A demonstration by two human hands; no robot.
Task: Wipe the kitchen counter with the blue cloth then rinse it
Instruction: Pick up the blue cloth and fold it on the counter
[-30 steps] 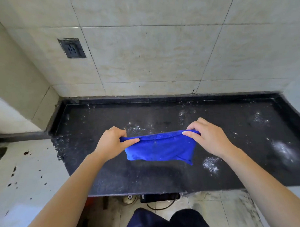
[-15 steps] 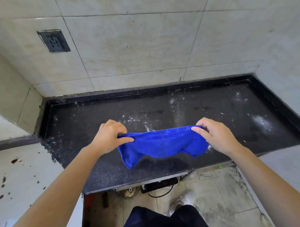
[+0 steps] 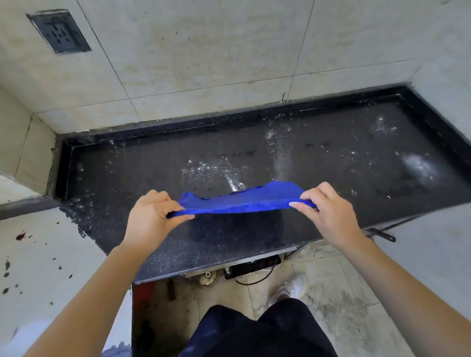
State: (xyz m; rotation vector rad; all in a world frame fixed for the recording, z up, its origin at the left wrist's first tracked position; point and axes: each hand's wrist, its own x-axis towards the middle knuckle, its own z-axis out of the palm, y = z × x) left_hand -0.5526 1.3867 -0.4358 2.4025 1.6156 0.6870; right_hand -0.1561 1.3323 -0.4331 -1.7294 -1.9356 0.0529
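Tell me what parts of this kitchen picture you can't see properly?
- Head view: counter, right end cut off by the picture's edge.
- Space under the counter: dark, mostly hidden by its front edge.
- Cloth corners: covered by the left hand and right hand.

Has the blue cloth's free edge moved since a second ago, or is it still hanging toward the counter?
Yes. The blue cloth has swung up from hanging: its free edge now points toward the wall, stretched nearly flat above the counter between left hand and right hand.

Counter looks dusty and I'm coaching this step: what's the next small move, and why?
Probably lower the blue cloth flat onto the counter: the left hand and right hand hold it stretched above white powder, not yet touching.
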